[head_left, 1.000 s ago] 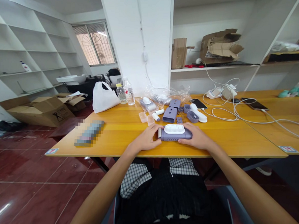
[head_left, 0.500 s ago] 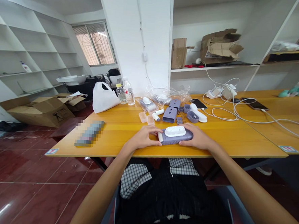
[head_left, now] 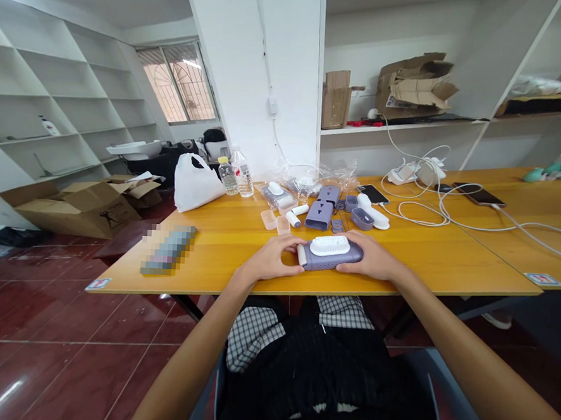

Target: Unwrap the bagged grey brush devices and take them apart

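A purple cleaning brush with an oval pad of white bristles facing up lies lengthwise near the table's front edge. My left hand is curled round its pale left end, thumb in front and fingers behind. Round the rounded right end, my right hand grips with thumb and fingers. Just beyond the brush are a purple case, a small purple cup, a white handled piece, white rollers and clear pinkish covers.
A white plastic bag and bottles stand at the table's back left. A blurred grey item lies on the left. Phones and white cables spread over the right, with clear plastic wrapping behind.
Almost nothing differs. Both hands keep the same hold on the brush, and the view has shifted very slightly.
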Tool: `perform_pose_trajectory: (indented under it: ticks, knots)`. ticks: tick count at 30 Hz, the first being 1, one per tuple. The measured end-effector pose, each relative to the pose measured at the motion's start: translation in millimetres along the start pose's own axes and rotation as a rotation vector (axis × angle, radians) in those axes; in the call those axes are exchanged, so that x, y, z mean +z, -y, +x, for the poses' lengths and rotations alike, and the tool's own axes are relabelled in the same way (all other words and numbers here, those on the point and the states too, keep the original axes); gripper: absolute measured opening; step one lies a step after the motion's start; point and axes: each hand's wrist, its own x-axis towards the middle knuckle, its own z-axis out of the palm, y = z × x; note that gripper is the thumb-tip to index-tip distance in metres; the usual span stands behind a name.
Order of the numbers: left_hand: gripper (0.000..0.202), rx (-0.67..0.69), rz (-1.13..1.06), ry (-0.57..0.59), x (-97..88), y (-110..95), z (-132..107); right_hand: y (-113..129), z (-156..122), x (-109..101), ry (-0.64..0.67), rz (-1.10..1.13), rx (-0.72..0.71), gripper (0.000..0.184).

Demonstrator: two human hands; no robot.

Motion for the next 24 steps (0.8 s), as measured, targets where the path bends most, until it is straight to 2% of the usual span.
perform_pose_trajectory:
  ticks: [10, 17, 24]
  knots:
    - [0.062, -0.024, 0.194, -0.016, 8.4, -0.8, 3.3, -0.7, 1.1, 1.1, -0.015, -0.015, 0.001, 0.068]
    - [0.062, -0.044, 0.233, -0.027, 10.7, -4.0, 4.1, -1.5, 1.0, 1.7, -0.016, -0.020, 0.000, 0.067]
    - [0.062, -0.034, 0.169, -0.023, 8.4, -0.5, 4.5, -1.6, 1.1, 1.2, -0.010, -0.032, 0.000, 0.067]
